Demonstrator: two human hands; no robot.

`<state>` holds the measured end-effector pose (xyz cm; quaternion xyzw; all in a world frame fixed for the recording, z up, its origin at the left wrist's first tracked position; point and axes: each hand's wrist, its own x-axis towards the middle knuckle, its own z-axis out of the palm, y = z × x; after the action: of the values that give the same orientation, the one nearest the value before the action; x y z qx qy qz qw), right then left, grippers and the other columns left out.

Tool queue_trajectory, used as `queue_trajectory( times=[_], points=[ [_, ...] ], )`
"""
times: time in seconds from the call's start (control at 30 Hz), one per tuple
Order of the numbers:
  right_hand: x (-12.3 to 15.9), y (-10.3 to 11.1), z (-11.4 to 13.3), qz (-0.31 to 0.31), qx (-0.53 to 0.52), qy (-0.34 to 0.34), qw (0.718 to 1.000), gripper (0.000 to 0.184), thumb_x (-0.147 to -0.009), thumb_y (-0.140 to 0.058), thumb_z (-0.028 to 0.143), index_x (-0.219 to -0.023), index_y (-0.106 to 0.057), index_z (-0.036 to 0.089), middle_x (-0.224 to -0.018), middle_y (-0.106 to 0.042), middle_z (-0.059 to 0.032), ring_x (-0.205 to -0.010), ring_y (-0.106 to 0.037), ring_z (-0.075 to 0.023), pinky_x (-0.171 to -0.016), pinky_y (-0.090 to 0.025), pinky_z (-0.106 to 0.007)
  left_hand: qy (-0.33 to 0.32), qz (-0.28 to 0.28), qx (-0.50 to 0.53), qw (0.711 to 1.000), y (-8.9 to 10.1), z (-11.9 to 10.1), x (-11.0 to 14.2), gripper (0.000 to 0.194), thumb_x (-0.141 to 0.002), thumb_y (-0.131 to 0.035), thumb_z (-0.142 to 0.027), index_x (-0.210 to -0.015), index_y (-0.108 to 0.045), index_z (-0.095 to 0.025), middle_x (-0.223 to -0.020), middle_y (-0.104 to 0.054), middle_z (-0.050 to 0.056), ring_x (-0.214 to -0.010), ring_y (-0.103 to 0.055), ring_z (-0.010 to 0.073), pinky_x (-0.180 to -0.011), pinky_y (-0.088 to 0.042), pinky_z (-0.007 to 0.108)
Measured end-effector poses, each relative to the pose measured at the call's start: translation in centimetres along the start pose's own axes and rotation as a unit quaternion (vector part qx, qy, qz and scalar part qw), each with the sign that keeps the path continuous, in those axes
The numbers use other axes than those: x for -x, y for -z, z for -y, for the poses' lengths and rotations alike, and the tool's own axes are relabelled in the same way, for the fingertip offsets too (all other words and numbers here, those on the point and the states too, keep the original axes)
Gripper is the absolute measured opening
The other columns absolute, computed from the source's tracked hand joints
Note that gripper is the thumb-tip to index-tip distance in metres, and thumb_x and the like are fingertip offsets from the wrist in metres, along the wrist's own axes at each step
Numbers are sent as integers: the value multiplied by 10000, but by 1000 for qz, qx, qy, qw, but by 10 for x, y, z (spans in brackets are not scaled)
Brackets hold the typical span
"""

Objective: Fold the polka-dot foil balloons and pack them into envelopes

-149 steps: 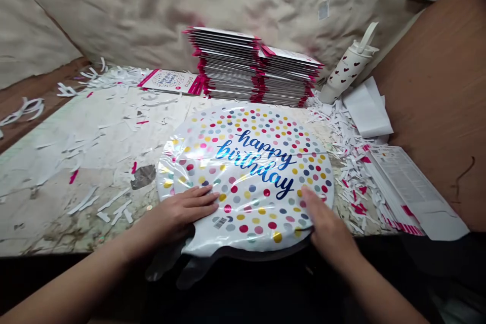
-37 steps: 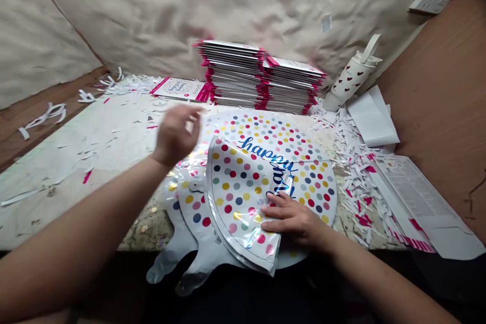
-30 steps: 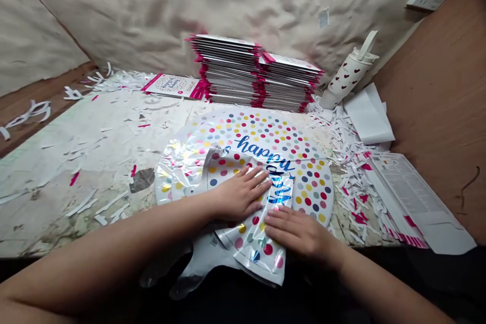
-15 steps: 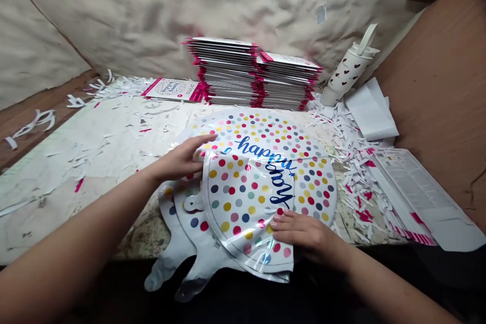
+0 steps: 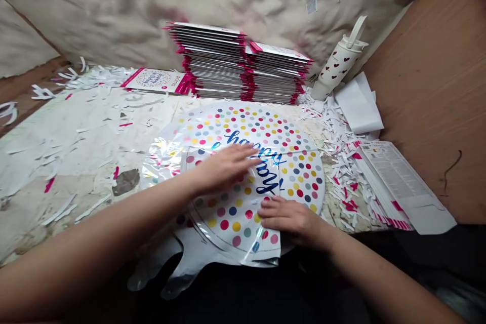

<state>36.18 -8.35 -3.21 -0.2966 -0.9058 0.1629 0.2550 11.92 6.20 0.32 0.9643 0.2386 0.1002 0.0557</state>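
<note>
A flat round foil balloon (image 5: 299, 167), white with coloured dots and blue "happy birthday" lettering, lies on the worktable. Its left part is folded over toward the right, so a folded flap (image 5: 231, 212) lies on top. My left hand (image 5: 222, 167) rests flat on that flap with fingers stretched out. My right hand (image 5: 288, 217) presses flat on the flap's lower right edge, fingers out. White balloon necks (image 5: 182, 268) hang over the table's front edge. More balloons lie beneath the top one.
Two stacks of pink-edged packaged cards (image 5: 235, 68) stand at the back, one loose card (image 5: 155, 81) to their left. A white heart-print bottle (image 5: 337, 66) leans at the right. Paper shreds (image 5: 341, 147) and printed sheets (image 5: 398, 182) cover the right side.
My left hand came from the balloon's left edge and now lies flat on the folded flap. My right hand stayed pressed near the flap's lower edge.
</note>
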Motion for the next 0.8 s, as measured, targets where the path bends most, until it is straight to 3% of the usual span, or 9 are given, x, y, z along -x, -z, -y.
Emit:
queue_trajectory(
  times=[0.1,0.17,0.27,0.43,0.5,0.57,0.7,0.73,0.8],
  points=[
    [1,1,2,-83,89,-7,993,259,-830,-481,75,-1059,-601,87,-1133,-625,-172,-1185,-491,-253,-977,-418,-471,-99,104,20,989,-25,-35,-18,562,-887,-394,-437,-1387,-313,-194,-1475,-259,83,-1358,-183,280,-1091,-131,460],
    [2,1,5,-105,124,14,987,226,-820,-510,62,-1023,-608,73,-1039,-667,-170,-1118,-549,-246,-953,-450,-450,-80,125,26,989,-32,-41,-18,610,-900,-331,-493,-1416,-243,-179,-1492,-193,99,-1373,-115,286,-1094,-90,469],
    [4,2,11,-80,132,42,987,222,-840,-497,57,-1033,-606,77,-1015,-682,-150,-1067,-588,-226,-934,-476,-416,-43,131,24,990,-32,-40,-11,623,-899,-304,-520,-1423,-225,-192,-1499,-164,94,-1376,-61,298,-1090,-73,486],
    [6,-1,13,-35,34,28,998,267,-865,-452,99,-1096,-583,122,-1084,-665,-103,-1076,-584,-194,-983,-431,-396,-4,122,22,992,-31,-49,-6,657,-870,-345,-558,-1425,-223,-228,-1502,-124,106,-1370,-62,329,-1080,-89,508],
    [5,1,12,-39,-40,-39,998,258,-867,-428,140,-1059,-600,148,-1036,-683,-81,-1015,-613,-185,-970,-433,-382,13,131,23,991,-32,-46,-2,680,-869,-315,-585,-1433,-189,-228,-1502,-109,105,-1375,-66,302,-1088,-85,486],
    [0,7,9,-42,-106,-171,979,251,-886,-392,221,-945,-630,166,-895,-698,-62,-871,-646,-176,-847,-496,-335,45,143,18,988,-28,-29,8,687,-880,-261,-594,-1439,-156,-209,-1501,-110,98,-1379,-79,268,-1097,-67,463],
    [-25,21,-4,-26,-198,-428,882,371,-890,-385,429,-691,-565,173,-648,-600,-12,-619,-579,-141,-560,-472,-244,156,152,4,976,-2,23,39,612,-910,-226,-528,-1430,-197,-207,-1493,-175,59,-1377,-111,257,-1096,-48,496],
    [-34,23,-9,-22,-209,-473,856,377,-877,-403,455,-658,-532,176,-632,-582,-5,-597,-565,-135,-536,-459,-235,195,133,7,972,8,30,46,585,-918,-221,-499,-1422,-231,-202,-1486,-210,59,-1372,-141,258,-1094,-93,497],
    [-49,23,-20,-14,-219,-537,815,370,-862,-422,465,-633,-485,181,-595,-557,3,-540,-549,-124,-490,-449,-228,267,39,4,963,24,28,55,545,-927,-224,-442,-1398,-302,-179,-1463,-288,73,-1347,-236,250,-1082,-205,468]
  ],
)
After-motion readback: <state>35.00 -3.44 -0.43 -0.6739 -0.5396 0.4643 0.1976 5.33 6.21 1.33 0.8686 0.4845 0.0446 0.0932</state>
